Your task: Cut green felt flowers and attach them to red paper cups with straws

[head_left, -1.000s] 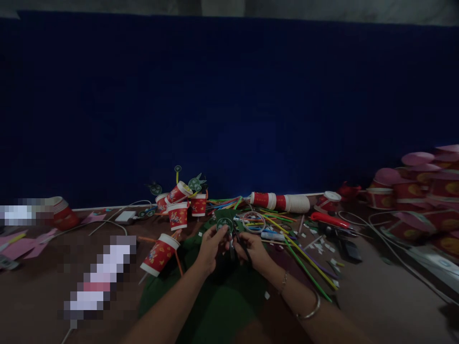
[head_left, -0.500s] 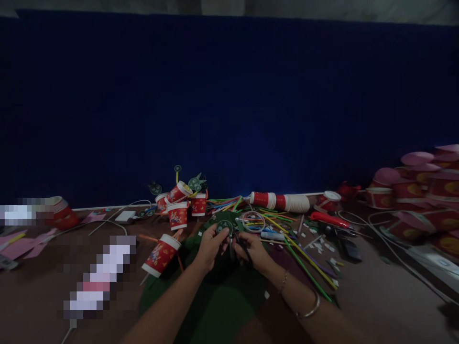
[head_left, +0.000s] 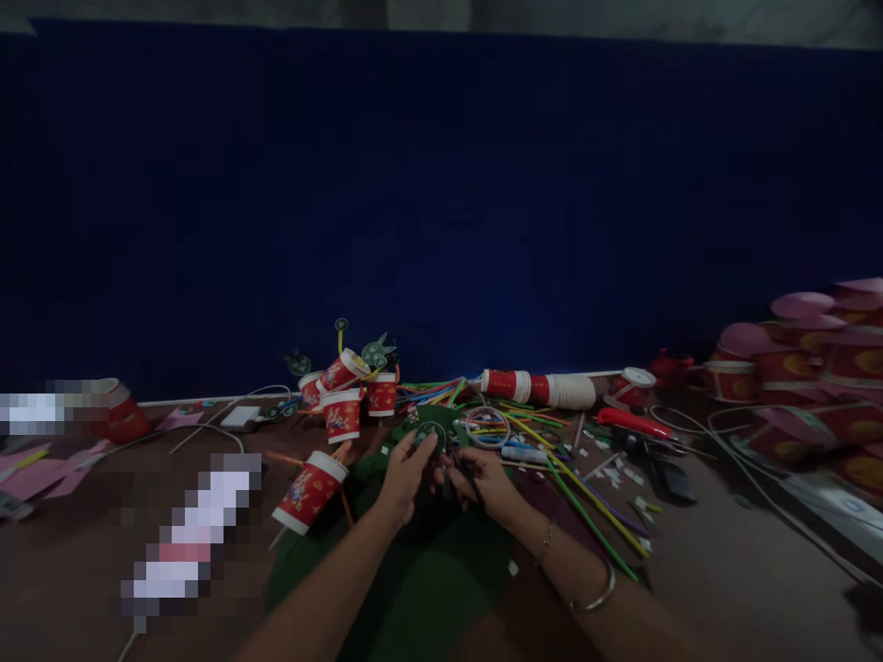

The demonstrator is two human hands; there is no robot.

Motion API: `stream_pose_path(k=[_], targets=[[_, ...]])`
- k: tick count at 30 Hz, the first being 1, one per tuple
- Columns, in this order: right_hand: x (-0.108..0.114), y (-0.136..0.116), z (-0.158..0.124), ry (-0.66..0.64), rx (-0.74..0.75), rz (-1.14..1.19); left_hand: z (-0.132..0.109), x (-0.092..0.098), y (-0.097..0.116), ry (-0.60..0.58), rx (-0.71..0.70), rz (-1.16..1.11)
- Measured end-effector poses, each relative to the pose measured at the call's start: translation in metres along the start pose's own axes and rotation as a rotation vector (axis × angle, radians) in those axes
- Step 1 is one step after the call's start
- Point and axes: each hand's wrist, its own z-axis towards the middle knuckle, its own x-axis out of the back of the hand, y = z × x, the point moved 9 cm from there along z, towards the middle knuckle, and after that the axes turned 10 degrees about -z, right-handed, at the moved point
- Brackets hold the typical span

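My left hand (head_left: 404,478) pinches a small round dark green paper disc (head_left: 431,433) with a pale pattern, held up in front of me. My right hand (head_left: 487,483) is closed round dark scissors (head_left: 461,471), their blades reaching toward the disc's edge. Both hands hover over dark green paper (head_left: 420,570) spread on the brown floor in front of me. A metal bangle (head_left: 599,598) and a thin bracelet sit on my right wrist.
Red printed paper cups (head_left: 343,391) with green discs on sticks cluster left of my hands, one cup (head_left: 308,491) tipped over. Coloured straws (head_left: 552,460), a stack of cups (head_left: 542,389), a tape ring (head_left: 487,427), a red tool (head_left: 631,423), cables and pink-lidded cups (head_left: 807,359) lie to the right.
The hands have shifted only slightly; the left hand has turned the disc a little against the scissors. Nothing else has moved.
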Motion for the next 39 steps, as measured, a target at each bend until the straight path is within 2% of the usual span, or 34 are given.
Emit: stream_pose_path(k=[5,10,16,27,33,39], targets=[[-0.0021,0.0057,0.0009,-0.012,-0.013,0.004,-0.0002,-0.0043,0.0029,-0.029,-0.026,-0.021],[-0.0052,0.0005,0.0014,-0.029,0.088,0.031,-0.002,-0.0075,0.0005,-0.052,0.027,-0.001],[-0.0002,0.0056,0.0015,0.008,-0.01,0.007,-0.0028,-0.007,0.001,-0.044,0.044,-0.025],[0.0032,0.005,0.0023,0.01,-0.004,-0.027,-0.0021,-0.0056,0.004,-0.042,0.054,-0.008],[0.0036,0.0034,0.0017,0.01,-0.02,-0.012,-0.0006,-0.0012,0.0041,-0.003,0.035,-0.013],[0.0018,0.0069,0.0019,0.017,-0.045,0.011,-0.0005,-0.0007,0.0044,-0.008,0.013,0.061]])
